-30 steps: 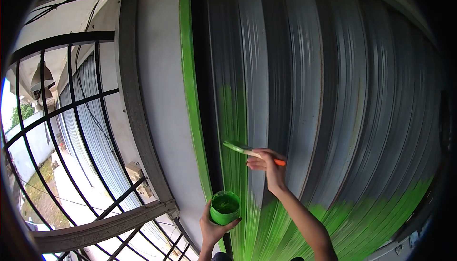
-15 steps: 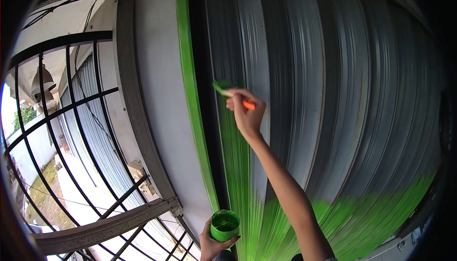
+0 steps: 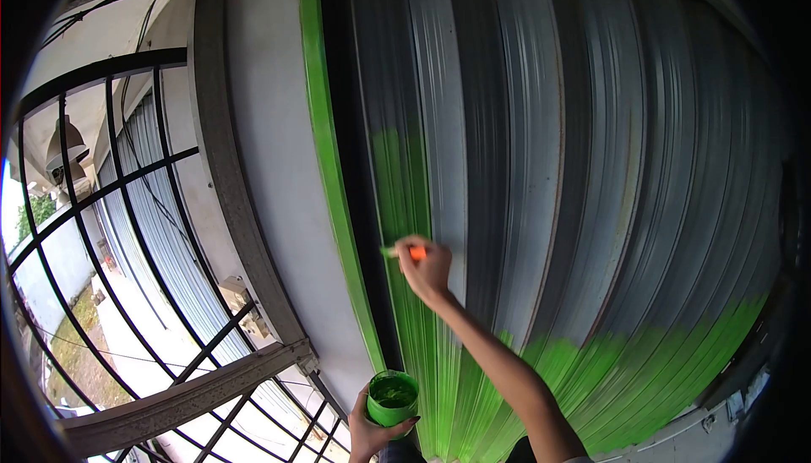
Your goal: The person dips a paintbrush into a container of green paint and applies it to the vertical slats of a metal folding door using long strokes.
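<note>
My right hand [image 3: 427, 269] is closed round a paintbrush [image 3: 417, 253] with an orange handle. Its green-wet bristles touch the leftmost grey rib of a corrugated metal shutter [image 3: 528, 167], partway up. A strip of fresh green paint [image 3: 401, 176] runs above and below the brush on that rib. Low in the view, my left hand [image 3: 372, 429] grips a cup of green paint [image 3: 394, 397], tilted so its open top shows. The shutter's lower part is green all the way across, with a ragged upper edge; above that it is bare grey.
A green-painted frame strip [image 3: 325, 142] edges the shutter beside a white wall panel [image 3: 266, 125]. To the left stands a black barred gate [image 3: 127, 180] with a grey post [image 3: 221, 125]. Beyond the bars is a lamp-like fixture [image 3: 66, 146]. My legs show at the bottom.
My right hand has drawn the brush downward along the leftmost rib, and green now covers the stretch where it was. The left hand still holds the cup. The view has shifted slightly.
</note>
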### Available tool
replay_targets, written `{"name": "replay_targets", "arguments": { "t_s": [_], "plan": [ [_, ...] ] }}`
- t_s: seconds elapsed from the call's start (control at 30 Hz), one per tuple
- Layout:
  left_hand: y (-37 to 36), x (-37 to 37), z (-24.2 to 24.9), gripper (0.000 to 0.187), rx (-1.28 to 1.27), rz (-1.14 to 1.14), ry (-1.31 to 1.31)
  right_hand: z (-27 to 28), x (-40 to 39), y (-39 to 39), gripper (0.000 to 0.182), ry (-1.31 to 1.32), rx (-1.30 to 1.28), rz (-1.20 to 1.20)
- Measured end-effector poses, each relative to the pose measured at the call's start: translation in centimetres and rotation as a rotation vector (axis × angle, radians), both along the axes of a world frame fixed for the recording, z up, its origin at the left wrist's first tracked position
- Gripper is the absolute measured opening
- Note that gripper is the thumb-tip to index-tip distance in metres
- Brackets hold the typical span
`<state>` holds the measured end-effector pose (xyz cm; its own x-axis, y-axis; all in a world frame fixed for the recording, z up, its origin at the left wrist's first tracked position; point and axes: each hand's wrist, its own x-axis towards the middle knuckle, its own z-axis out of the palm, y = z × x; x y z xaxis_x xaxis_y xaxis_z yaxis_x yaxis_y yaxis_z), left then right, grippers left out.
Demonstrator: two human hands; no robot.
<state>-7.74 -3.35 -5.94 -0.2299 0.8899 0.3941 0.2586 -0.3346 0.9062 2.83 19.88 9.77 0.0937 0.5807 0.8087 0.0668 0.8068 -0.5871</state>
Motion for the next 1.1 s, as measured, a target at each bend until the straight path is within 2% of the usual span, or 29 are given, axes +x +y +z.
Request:
{"name": "replay_targets", "arguments": {
  "t_s": [0.1,0.17,0.23,0.3,0.43,0.5,0.63,0.73,0.8,0.93,1.03,1.07,1.1],
  "plan": [
    [0.1,0.1,0.2,0.085,-0.017,-0.013,-0.029,8.3,-0.6,0.3,0.012,0.058,0.204,-0.054],
    [-0.1,0.2,-0.3,0.085,-0.024,-0.010,-0.032,11.1,-0.4,0.3,0.010,0.160,0.280,-0.048],
    [0.1,0.2,-0.7,0.086,-0.008,-0.003,-0.018,11.1,-0.7,0.4,0.009,0.216,0.372,-0.063],
    [0.2,0.1,-0.7,0.086,-0.024,-0.008,-0.030,7.4,-1.2,0.2,0.009,0.215,0.464,-0.104],
    [-0.5,0.1,-0.6,0.085,-0.033,0.007,0.003,-3.9,-0.5,-1.5,0.012,0.024,0.286,-0.166],
    [-0.8,0.1,-0.5,0.085,-0.045,-0.004,-0.014,-8.8,-0.3,-2.7,0.006,-0.063,0.262,-0.163],
    [-0.8,-0.3,-0.8,0.084,-0.055,-0.031,-0.030,-12.3,0.6,-4.0,0.004,-0.134,0.097,-0.182],
    [-0.8,-0.2,-0.8,0.084,-0.063,-0.017,-0.032,-6.6,0.3,-2.5,0.005,-0.154,0.063,-0.240],
    [-0.8,-0.2,-1.0,0.084,-0.054,-0.019,-0.040,-1.0,-0.8,-0.5,0.005,-0.030,0.246,-0.259],
    [-1.1,0.5,-0.2,0.085,-0.058,-0.033,-0.077,9.5,-0.8,-1.2,0.004,0.065,0.416,-0.214],
    [-1.1,0.5,-0.5,0.085,-0.050,-0.024,-0.034,11.0,-0.9,-1.3,0.010,0.111,0.550,-0.190],
    [-1.0,0.5,-0.6,0.085,-0.048,-0.024,-0.037,9.5,-1.1,-1.0,0.018,0.059,0.517,-0.278],
    [-1.0,0.6,-0.7,0.085,-0.048,-0.028,-0.040,7.5,-1.1,-1.0,0.019,0.017,0.508,-0.264]
  ]
}}
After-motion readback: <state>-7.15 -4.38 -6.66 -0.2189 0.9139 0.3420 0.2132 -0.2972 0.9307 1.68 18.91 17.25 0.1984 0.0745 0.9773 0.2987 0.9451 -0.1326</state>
